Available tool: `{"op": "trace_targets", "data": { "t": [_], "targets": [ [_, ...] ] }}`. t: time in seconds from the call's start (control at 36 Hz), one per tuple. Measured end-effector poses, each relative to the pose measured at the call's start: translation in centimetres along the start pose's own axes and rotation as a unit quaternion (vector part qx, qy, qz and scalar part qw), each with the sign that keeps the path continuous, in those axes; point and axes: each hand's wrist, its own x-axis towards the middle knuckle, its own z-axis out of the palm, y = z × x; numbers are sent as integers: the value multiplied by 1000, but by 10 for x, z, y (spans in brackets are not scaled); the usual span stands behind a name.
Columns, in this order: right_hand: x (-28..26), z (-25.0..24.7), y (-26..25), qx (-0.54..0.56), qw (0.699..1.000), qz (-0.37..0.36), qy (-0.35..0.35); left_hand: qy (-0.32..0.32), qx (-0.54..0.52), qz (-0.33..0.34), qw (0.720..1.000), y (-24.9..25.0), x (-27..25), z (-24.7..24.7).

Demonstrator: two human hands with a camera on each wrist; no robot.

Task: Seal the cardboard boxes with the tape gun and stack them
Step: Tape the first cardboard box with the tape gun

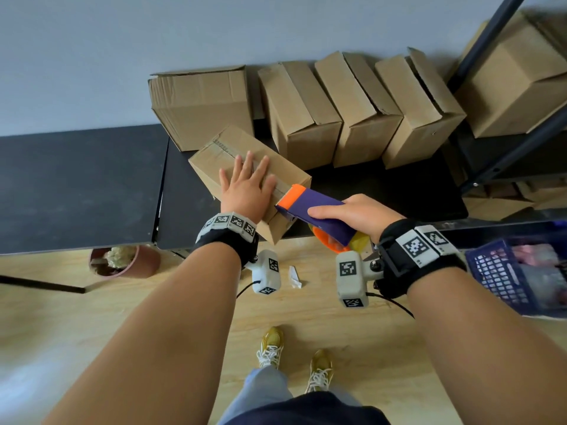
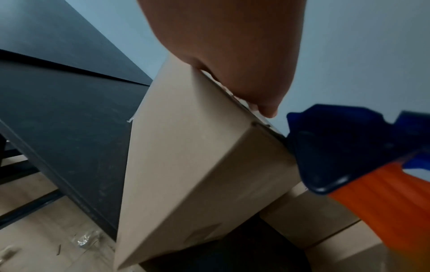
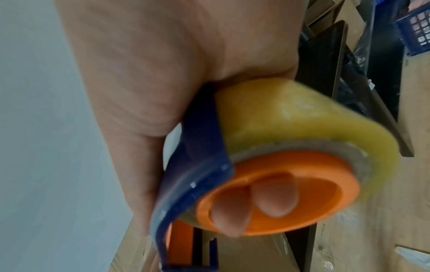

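A small cardboard box lies skewed on the black table, one corner past the front edge. My left hand presses flat on its top with fingers spread; the left wrist view shows the palm on the box. My right hand grips the purple and orange tape gun, whose orange front end meets the box's near end. In the right wrist view my fingertips curl into the orange hub of the yellowish tape roll.
Several unsealed boxes stand in a row against the wall at the back of the table. More boxes sit on a dark metal shelf at right. A blue basket, a pot and paper scrap are on the wooden floor.
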Motion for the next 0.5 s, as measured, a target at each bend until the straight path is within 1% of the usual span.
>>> {"op": "trace_targets", "data": {
  "t": [0.19, 0.33, 0.42, 0.5],
  "targets": [
    [4, -5, 16, 4, 1000, 1, 3, -9, 44, -5, 999, 2, 2, 4],
    [-1, -11, 25, 15, 1000, 13, -15, -7, 45, -11, 999, 2, 2, 4],
    [-1, -18, 33, 2, 1000, 25, -8, -15, 49, -9, 999, 3, 2, 4],
    [-1, -16, 34, 13, 999, 36, -5, -18, 39, -9, 999, 3, 2, 4]
  ]
}}
